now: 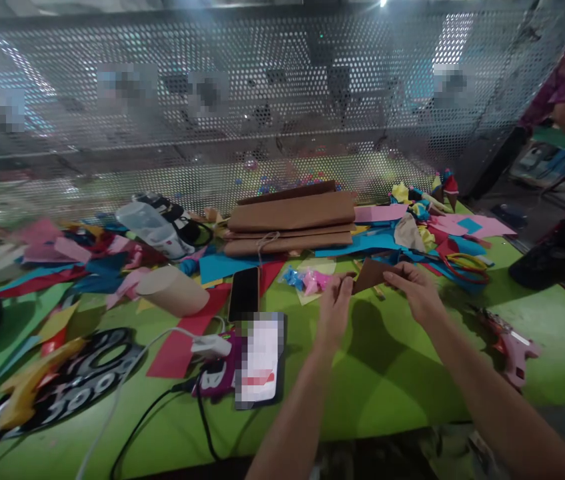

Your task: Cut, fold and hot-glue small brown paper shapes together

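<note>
Between both hands, above the green tabletop (397,393), is a small brown paper piece (369,275). My left hand (335,303) pinches its left edge, fingers closed. On the other side, my right hand (415,287) grips the right edge between thumb and fingers. Just behind my left hand lie small pink and blue pieces (307,280), too blurred to name, on a pale sheet. Scissors with yellow and red handles (465,263) rest to the right of my right hand. Nearer the right edge lies a pink glue gun (515,350).
Folded brown paper (292,217) lies at the back, before a perforated metal screen (262,120). Two phones, one dark phone (245,293) and one lit, lie left of my arms beside a purple power strip (219,377) with cables. A yellow glue gun (39,383) lies far left.
</note>
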Tool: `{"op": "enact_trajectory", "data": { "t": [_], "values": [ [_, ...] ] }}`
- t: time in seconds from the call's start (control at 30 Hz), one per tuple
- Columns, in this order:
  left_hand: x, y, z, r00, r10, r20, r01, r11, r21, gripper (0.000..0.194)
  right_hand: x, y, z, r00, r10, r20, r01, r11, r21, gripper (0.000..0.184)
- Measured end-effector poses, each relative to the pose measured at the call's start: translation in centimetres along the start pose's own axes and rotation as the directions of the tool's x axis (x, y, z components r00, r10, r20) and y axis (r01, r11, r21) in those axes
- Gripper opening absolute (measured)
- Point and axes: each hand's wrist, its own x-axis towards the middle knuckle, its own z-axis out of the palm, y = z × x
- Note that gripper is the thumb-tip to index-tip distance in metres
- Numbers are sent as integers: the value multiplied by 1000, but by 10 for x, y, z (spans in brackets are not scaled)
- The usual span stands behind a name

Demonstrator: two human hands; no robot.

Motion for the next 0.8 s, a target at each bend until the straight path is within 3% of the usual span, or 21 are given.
{"op": "enact_trajectory", "data": {
  "t": [0.07, 0.13, 0.2, 0.27, 0.33, 0.37, 0.43, 0.47, 0.57, 0.7, 0.8],
  "values": [
    [0, -2, 2, 996, -27, 84, 27, 1000, 3, 30, -1, 4, 4, 998, -9, 58, 13, 998, -59, 33],
    [0, -3, 2, 996, -47, 78, 42, 997, 65, 26, 1, 5, 3, 997, -29, 73, 37, 993, -109, 32],
    [2, -4, -2, 999, -40, -14, 41, 992, 118, 25, 7, 2, -6, 997, -73, -18, 70, 991, -116, 31],
    [6, -4, -9, 993, -33, -113, 47, 992, 121, 27, 18, -2, -26, 967, -160, -200, 139, 984, -115, 29],
    [11, -5, -15, 984, -23, -174, 36, 997, 74, 26, 29, -6, -50, 877, -264, -402, 229, 964, -134, 29],
    [12, -6, -18, 982, -11, -190, 20, 999, 44, 25, 34, -7, -63, 786, -337, -517, 292, 941, -170, 30],
    [15, -8, -20, 979, 0, -206, -4, 1000, -19, 27, 41, -8, -84, 684, -437, -584, 296, 898, -324, 33],
    [15, -8, -21, 977, 3, -211, -13, 999, -44, 28, 42, -8, -91, 674, -479, -562, 255, 865, -432, 35],
    [15, -7, -20, 973, 14, -231, -36, 995, -91, 30, 42, -3, -100, 767, -492, -411, 130, 748, -651, 37],
    [16, -1, -22, 954, 18, -300, -72, 983, -170, 32, 41, 10, -87, 947, -299, -113, 108, 632, -767, 19],
    [15, 3, -25, 934, 24, -356, -100, 975, -198, 31, 39, 20, -69, 988, -137, 70, 132, 520, -844, 31]
  ]
}}
